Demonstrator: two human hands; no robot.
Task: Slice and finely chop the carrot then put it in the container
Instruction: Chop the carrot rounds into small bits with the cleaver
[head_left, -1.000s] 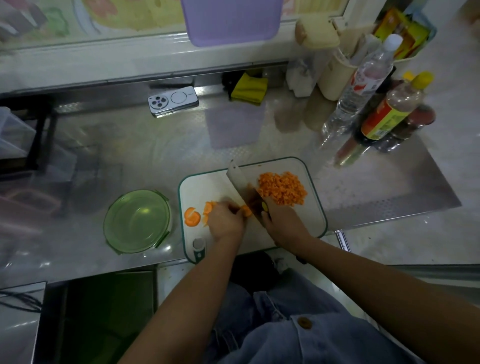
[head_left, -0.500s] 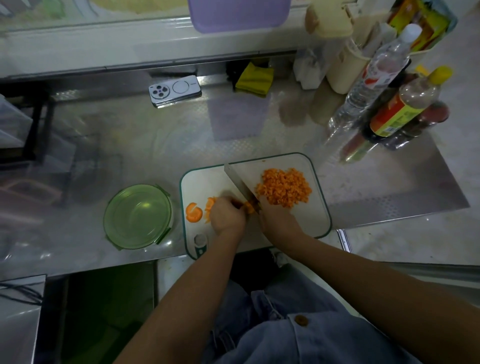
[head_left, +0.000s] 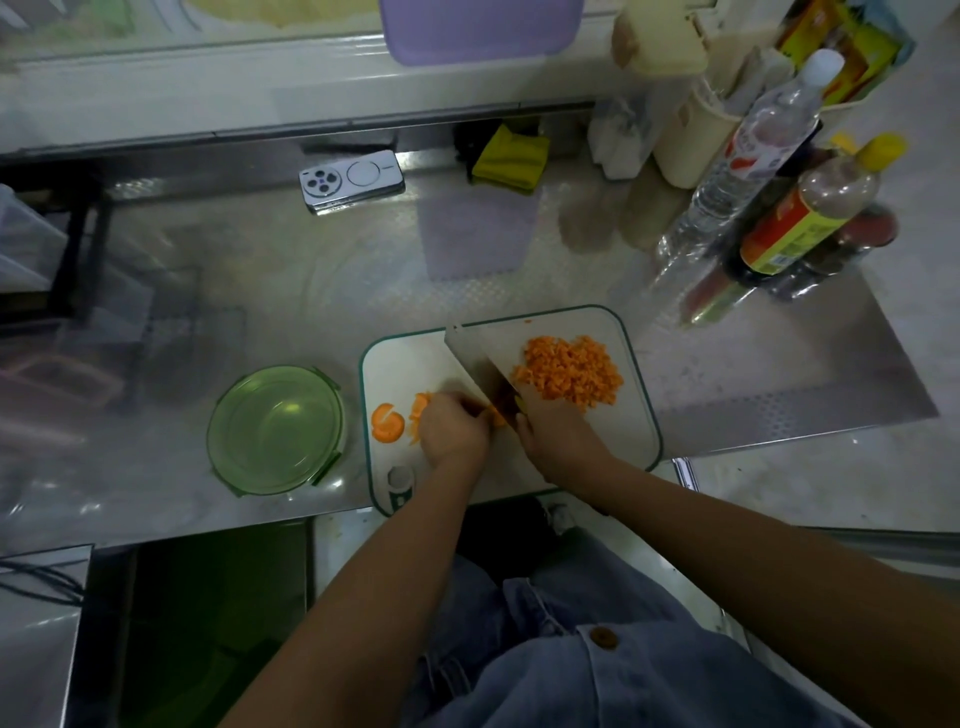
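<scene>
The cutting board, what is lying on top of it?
A chopped carrot pile, carrot slices, and the cleaver held by the right hand. The left hand covers most of the carrot it holds.

Carrot slices (head_left: 418, 409), orange, lay bunched under the curled left hand (head_left: 454, 428), a few showing at its left edge. One round slice (head_left: 387, 423) lay flat just left of that hand. A heap of fine orange dice (head_left: 569, 375) sat just beyond the right hand (head_left: 556, 436), which gripped the knife (head_left: 475, 353). The round green container (head_left: 275, 428) stood upright, well left of both hands.
</scene>
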